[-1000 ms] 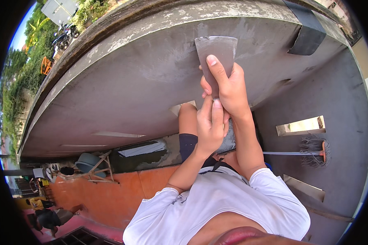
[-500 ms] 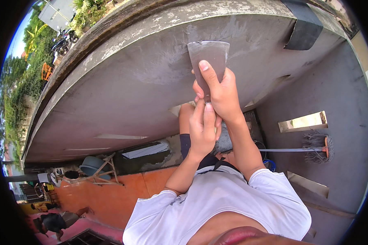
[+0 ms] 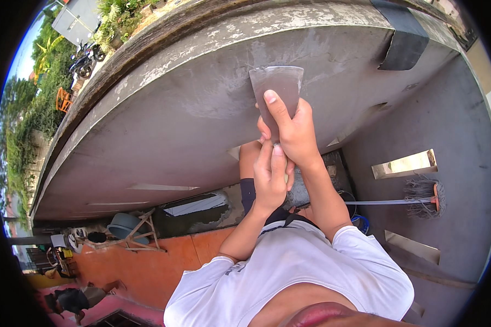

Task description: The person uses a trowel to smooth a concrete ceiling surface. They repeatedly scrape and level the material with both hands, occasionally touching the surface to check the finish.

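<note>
A wide-bladed putty knife [image 3: 281,82] points away from me, its broad edge close to the grey wall [image 3: 163,136]. Whether that edge touches the wall I cannot tell. My right hand [image 3: 294,133] is wrapped round the base of the blade, thumb lying flat on its face. Just below, my left hand [image 3: 270,180] is closed round the handle end, which the fingers mostly hide. Paler smeared patches and a fine crack mark the wall around the blade.
A dark strip [image 3: 403,43] hangs over the wall's top at right. A mop [image 3: 423,199] leans across the side wall, near slot openings. A grey-green basin [image 3: 126,228] and wooden sawhorse [image 3: 142,237] stand on the orange floor at left. Another person [image 3: 73,300] is farther off.
Both hands and the putty knife have drawn slightly back toward me, so the blade edge sits lower on the wall. The grip looks the same.
</note>
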